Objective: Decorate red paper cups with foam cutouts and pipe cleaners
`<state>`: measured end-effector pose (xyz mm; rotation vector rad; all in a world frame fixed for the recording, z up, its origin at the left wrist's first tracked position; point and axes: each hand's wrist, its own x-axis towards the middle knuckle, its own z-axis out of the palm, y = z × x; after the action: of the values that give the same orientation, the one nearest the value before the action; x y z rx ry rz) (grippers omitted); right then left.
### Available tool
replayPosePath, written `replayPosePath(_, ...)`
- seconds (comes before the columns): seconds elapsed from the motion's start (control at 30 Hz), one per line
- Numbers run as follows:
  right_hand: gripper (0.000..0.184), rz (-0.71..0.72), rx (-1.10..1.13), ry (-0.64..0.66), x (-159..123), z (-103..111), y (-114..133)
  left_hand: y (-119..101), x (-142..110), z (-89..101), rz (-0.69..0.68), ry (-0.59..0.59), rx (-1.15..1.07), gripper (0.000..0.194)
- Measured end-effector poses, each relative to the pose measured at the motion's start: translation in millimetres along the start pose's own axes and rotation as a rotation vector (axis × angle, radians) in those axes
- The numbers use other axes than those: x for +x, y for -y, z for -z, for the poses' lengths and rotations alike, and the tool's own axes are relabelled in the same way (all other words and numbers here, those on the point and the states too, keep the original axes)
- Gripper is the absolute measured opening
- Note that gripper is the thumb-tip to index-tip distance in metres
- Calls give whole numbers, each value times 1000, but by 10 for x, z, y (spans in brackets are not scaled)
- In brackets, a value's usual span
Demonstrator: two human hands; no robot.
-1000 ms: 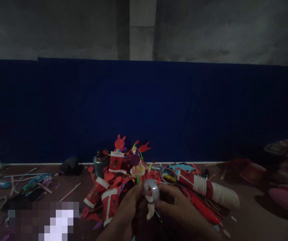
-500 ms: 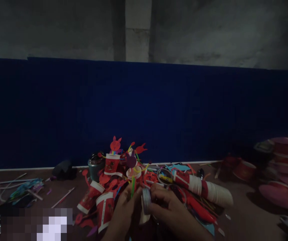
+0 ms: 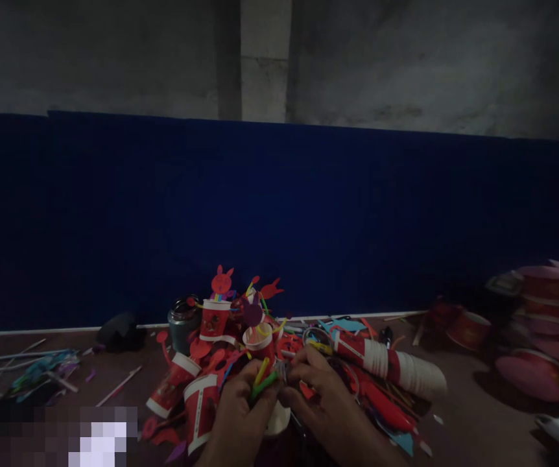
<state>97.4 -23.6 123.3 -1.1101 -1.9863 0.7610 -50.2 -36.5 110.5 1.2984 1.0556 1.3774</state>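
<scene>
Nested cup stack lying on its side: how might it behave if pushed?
The stack could roll, since its sides are round. Being only nested, as the overlapping rims show, its cups might slide apart.

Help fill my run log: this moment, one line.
left hand: holds green and yellow strips | right hand: fingertips at small silvery item, blurred | stacked cups: lying to the right

The brown tabletop is carrying red paper cups, some lying tipped. Nested cups are lying on their side at the right, while a thin straw is resting left of them.
</scene>
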Motion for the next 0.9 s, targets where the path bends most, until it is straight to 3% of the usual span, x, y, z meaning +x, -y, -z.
replayPosePath(0.07,12,39,-61,9,1,7,23,-10,-7,-23,26,28,-57,19)
replayPosePath(0.17,3,101,-134,-9,-6,3,39,-4,-13,-47,76,-25,-97,25)
replayPosePath(0.3,14,143,-202,-65,-22,-15,57,32,6,-54,213,-102,-223,42)
replayPosePath(0.4,7,105,-238,-81,-23,-25,78,65,22,-64,264,-145,-270,44)
replayPosePath(0.67,11,-54,-322,-144,-38,-30,47,80,-6,-109,280,-167,-346,42)
replayPosePath(0.77,11,-83,-290,-192,-52,-45,60,41,-7,-102,343,-130,-392,42)
replayPosePath(0.9,31,-79,-55,-105,-45,-71,89,-7,3,-81,358,-95,-408,41)
